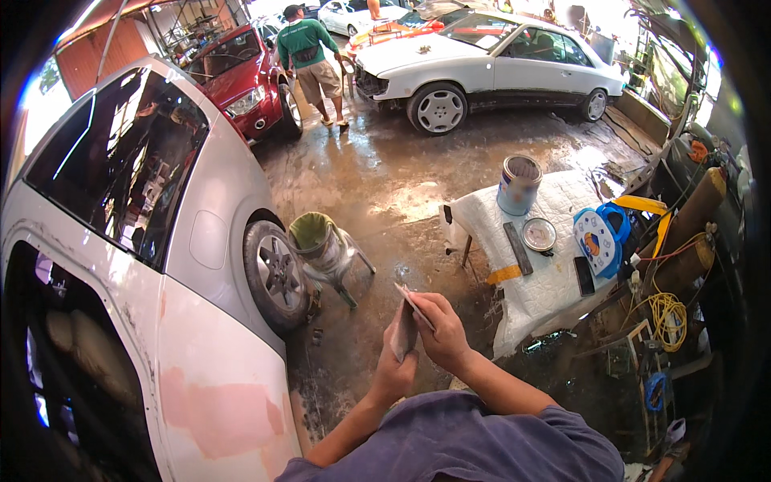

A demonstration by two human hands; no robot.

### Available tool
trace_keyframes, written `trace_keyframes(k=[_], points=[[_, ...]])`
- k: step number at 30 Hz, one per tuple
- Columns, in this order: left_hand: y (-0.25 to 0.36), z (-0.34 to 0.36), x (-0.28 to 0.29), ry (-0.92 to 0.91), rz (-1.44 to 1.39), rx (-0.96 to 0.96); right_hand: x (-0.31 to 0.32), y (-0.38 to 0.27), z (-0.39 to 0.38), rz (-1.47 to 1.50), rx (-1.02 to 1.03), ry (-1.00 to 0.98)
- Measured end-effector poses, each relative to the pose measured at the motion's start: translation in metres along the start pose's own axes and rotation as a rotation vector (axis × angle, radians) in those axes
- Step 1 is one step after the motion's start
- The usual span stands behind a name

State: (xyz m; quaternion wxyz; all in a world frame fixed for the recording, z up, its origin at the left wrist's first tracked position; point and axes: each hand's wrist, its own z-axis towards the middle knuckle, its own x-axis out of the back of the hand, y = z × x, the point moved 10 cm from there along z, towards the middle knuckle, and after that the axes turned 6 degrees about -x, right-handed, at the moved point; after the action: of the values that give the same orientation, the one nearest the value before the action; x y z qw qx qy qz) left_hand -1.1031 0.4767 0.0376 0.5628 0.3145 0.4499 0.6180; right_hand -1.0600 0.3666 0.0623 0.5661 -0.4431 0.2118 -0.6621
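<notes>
A folded grey sheet of sandpaper point(405, 331) is held in front of my body, between both hands. My left hand point(392, 371) grips its lower part, the thumb along its face. On the other side my right hand point(443, 328) pinches the upper edge, its fingers bent around a lighter flap. To the left stands a silver-grey car point(210, 321) with pink filler patches point(221, 414) on its white-primed panel. Neither hand touches the car.
A padded white table point(554, 277) at right holds a tin can point(520, 186), a round lid point(539, 234), a sanding block point(518, 249) and a phone point(584, 275). A bucket point(312, 234) sits on a stand by the wheel. Further back, a person point(309, 60) stands near a white car point(482, 68).
</notes>
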Motion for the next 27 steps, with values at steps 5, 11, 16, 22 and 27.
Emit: trace_keyframes(k=[5,11,16,22,27], points=[[-0.058,-0.008,0.045,-0.182,0.235,0.104,-0.016,-0.056,-0.016,0.084,0.163,-0.126],[-0.031,-0.003,0.022,0.049,0.055,0.000,-0.009,-0.004,-0.008,0.031,-0.017,-0.029],[-0.029,0.001,0.017,-0.108,0.057,0.018,-0.012,-0.013,-0.012,0.015,0.043,-0.028],[-0.077,-0.015,0.044,-0.241,0.087,0.189,-0.029,-0.049,-0.024,0.123,0.115,-0.131],[-0.029,-0.009,0.005,-0.137,-0.022,0.039,-0.012,0.007,-0.005,0.080,-0.055,0.023]])
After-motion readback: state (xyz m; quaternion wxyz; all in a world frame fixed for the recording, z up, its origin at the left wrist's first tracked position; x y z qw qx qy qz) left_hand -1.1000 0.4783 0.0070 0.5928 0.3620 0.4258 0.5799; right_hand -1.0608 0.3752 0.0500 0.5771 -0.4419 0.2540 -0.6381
